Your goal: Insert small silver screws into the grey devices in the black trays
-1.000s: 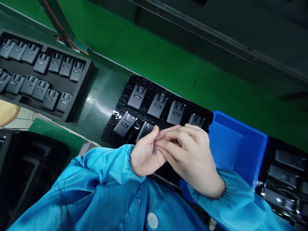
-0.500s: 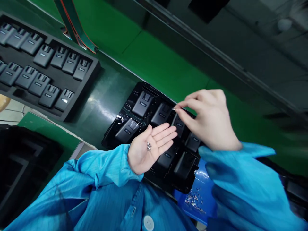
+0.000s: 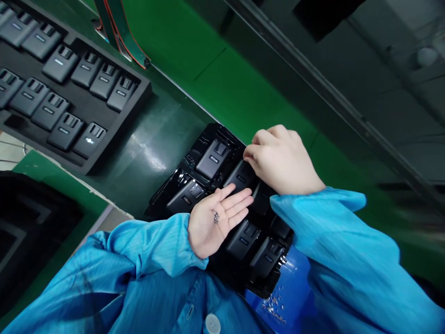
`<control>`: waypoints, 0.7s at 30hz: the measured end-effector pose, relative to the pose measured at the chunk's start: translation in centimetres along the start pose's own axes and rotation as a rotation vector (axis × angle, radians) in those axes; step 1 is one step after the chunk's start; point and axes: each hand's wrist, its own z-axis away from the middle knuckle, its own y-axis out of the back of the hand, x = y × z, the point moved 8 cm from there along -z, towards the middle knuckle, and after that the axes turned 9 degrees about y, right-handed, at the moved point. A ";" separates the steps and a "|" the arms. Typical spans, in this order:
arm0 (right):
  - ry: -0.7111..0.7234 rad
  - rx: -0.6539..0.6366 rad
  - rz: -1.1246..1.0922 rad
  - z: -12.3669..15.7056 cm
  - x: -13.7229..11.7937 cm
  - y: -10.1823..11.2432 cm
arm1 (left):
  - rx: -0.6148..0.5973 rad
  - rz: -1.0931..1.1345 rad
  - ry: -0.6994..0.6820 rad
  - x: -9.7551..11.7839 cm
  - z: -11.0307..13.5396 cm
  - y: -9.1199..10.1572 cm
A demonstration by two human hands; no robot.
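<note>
Far left, a black foam tray [image 3: 137, 88] held rows of dark grey devices [image 3: 64, 62] on a green bench mat [image 3: 156, 157]. Beside it lay a black plastic blister tray [image 3: 155, 211], with similar devices in its pockets. The left hand [image 3: 212, 225] lay palm up above the tray, fingers open and flat, with small silver screws [image 3: 216, 216] gathered mid-palm; the flat palm kept them together and within easy reach. The right hand [image 3: 281, 160] sat at the tray's upper edge, fingers curled closed, fingertips [image 3: 251, 155] at one pocketed device [image 3: 239, 178]; any screw between them was hidden. Far right, a blue plastic bin [image 3: 292, 278] sat below the tray, with loose screws [image 3: 273, 308] on its blue surface.
</note>
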 end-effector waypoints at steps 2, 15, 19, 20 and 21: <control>-0.002 -0.004 -0.022 -0.3 0.2 -0.1 | 0.013 -0.001 0.002 0.1 0.0 0.0; -0.180 -0.109 -0.382 0.1 4.1 -1.7 | -0.016 -0.001 0.021 0.2 0.1 -0.2; -0.199 0.154 -0.444 2.3 1.3 3.8 | -0.154 -0.025 0.065 0.5 0.9 -1.4; -0.194 0.216 -0.444 3.0 0.0 5.2 | -0.191 -0.037 0.067 0.7 1.1 -1.8; -0.177 0.280 -0.440 3.6 -1.6 6.6 | -0.221 -0.050 0.063 0.8 1.4 -2.0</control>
